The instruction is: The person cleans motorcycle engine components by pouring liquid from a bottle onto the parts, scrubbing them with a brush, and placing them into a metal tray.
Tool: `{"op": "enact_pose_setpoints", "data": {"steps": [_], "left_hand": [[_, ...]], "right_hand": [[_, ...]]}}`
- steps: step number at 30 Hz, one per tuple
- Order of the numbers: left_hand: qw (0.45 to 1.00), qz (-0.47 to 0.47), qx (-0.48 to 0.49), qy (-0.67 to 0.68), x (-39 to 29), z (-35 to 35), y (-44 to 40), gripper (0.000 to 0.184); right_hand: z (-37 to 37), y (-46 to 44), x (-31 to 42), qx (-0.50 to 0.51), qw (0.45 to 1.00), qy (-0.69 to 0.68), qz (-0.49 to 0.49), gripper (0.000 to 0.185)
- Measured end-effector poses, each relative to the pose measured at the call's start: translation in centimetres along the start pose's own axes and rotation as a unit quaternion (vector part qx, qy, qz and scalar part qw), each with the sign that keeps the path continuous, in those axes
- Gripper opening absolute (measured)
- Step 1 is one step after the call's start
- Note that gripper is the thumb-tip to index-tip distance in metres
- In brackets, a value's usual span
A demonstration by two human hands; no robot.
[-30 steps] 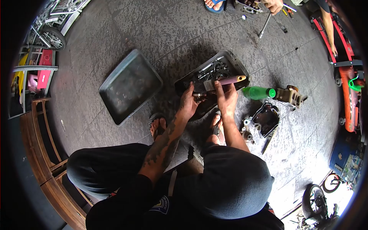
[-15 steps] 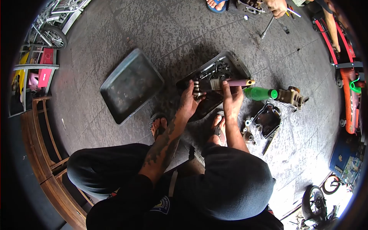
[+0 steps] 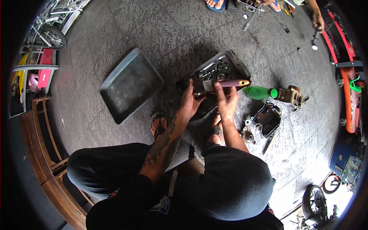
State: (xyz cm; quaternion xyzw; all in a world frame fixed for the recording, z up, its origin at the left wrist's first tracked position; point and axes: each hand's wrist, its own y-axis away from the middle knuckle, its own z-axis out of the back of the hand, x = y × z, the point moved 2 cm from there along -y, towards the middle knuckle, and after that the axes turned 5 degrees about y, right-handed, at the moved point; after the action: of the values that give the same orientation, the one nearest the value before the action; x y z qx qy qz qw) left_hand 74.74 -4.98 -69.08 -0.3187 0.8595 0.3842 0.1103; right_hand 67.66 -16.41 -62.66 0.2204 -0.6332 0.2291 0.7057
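Above a dark, rectangular, raised-edge tray [image 3: 238, 64] on the stained grey floor, two bare hands work close together, probably so that drips or loosened grime fall inside its walls. The left hand [image 3: 188, 102] is curled round a small, shiny, ringed metal part [image 3: 199, 93], its thumb and fingers closing on the sides; that grip seems meant to steady the piece while leaving its upper face exposed. Much of the part is covered by the fingers and by what lies over it.

The right hand [image 3: 227, 100] pinches a flat paintbrush with a purple, yellow-tipped handle [image 3: 230, 83], thumb and fingers set near the ferrule, likely for control close to the bristles. The brush lies almost level, its dark bristles pointing at the left hand and lying over the metal part; whether they press on it I cannot tell.

Behind the brush, a cluster of dark and silvery metal components [image 3: 215, 70] sits in the tray, contained by its walls. Just beside the tray's right end lies a translucent green plastic bottle [image 3: 259, 92], on its side, green cap outward, apparently kept within easy reach of the right hand.
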Motion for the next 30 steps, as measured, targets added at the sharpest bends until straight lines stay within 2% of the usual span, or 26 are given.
{"op": "enact_pose_setpoints", "data": {"steps": [1,3,5,9,10,11,13,14,16,17,19,20,22,23,25,27,28,30], "left_hand": [[1.0,0.001,-0.002,0.027,0.1,0.2,-0.1,0.036],[1.0,0.001,0.023,0.007,0.0,0.8,-0.1,0.036],[0.999,0.002,0.047,-0.013,-0.1,0.9,0.0,0.037],[1.0,-0.005,-0.022,0.008,-0.3,-0.2,0.4,0.039],[0.999,-0.001,-0.043,0.02,-0.3,-0.7,0.5,0.04],[0.999,-0.001,-0.04,0.019,-0.2,0.2,0.1,0.04],[0.997,0.012,0.076,-0.019,-0.5,1.2,-0.2,0.043],[0.997,0.01,0.076,-0.019,-0.5,1.1,-0.4,0.043],[0.997,-0.039,-0.005,-0.071,-0.2,1.1,-0.2,0.04],[0.997,-0.036,-0.008,-0.069,0.1,0.9,0.2,0.04],[0.995,-0.05,-0.026,-0.088,0.0,-0.1,0.2,0.039],[0.995,-0.049,-0.024,-0.089,-0.1,-0.5,0.5,0.039],[0.995,0.037,-0.063,-0.064,-0.3,-0.7,1.0,0.034],[0.995,0.034,-0.063,-0.063,-0.3,-0.1,0.6,0.034],[0.986,0.041,-0.064,-0.148,0.0,0.9,0.2,0.029],[0.993,0.03,-0.036,-0.112,0.3,1.0,0.2,0.028],[0.997,0.017,-0.004,-0.078,0.2,0.8,0.2,0.026],[0.998,0.017,-0.008,-0.064,0.0,0.4,0.3,0.026]], "right_hand": [[0.1,-0.1,-0.2,0.011,0.995,0.094,0.033,0.02],[0.8,-0.7,-0.6,0.018,0.985,0.164,0.046,0.019],[0.9,-1.1,-0.8,-0.016,0.991,0.122,0.046,0.019],[0.1,-0.3,0.0,-0.011,0.999,0.02,0.047,0.02],[0.2,-0.4,-1.2,0.012,0.995,0.092,0.017,0.022],[0.5,-0.8,-1.8,0.009,0.996,0.092,0.019,0.022],[1.1,-1.8,-2.5,0.0,0.987,0.162,0.019,0.023],[1.1,-2.0,-3.0,-0.014,0.995,0.098,-0.02,0.024],[1.2,-1.7,-2.7,-0.031,0.999,0.014,-0.041,0.024],[1.0,-1.3,-1.8,-0.035,0.997,-0.026,-0.06,0.024],[0.1,-0.7,-1.2,-0.009,1.0,-0.022,-0.007,0.024],[0.4,-0.7,-1.7,0.024,0.993,0.109,-0.025,0.026],[0.6,-1.1,-1.4,0.014,0.99,0.139,-0.008,0.026],[0.5,-1.3,-1.1,0.009,0.985,0.171,0.01,0.026],[0.5,-1.4,-0.9,0.0,0.987,0.158,0.025,0.026],[0.7,-1.2,-1.4,-0.017,1.0,0.016,-0.021,0.027],[0.7,-1.1,-1.3,-0.015,0.999,0.009,-0.036,0.027],[0.9,-1.4,-3.1,-0.026,0.998,0.041,-0.031,0.027]]}}
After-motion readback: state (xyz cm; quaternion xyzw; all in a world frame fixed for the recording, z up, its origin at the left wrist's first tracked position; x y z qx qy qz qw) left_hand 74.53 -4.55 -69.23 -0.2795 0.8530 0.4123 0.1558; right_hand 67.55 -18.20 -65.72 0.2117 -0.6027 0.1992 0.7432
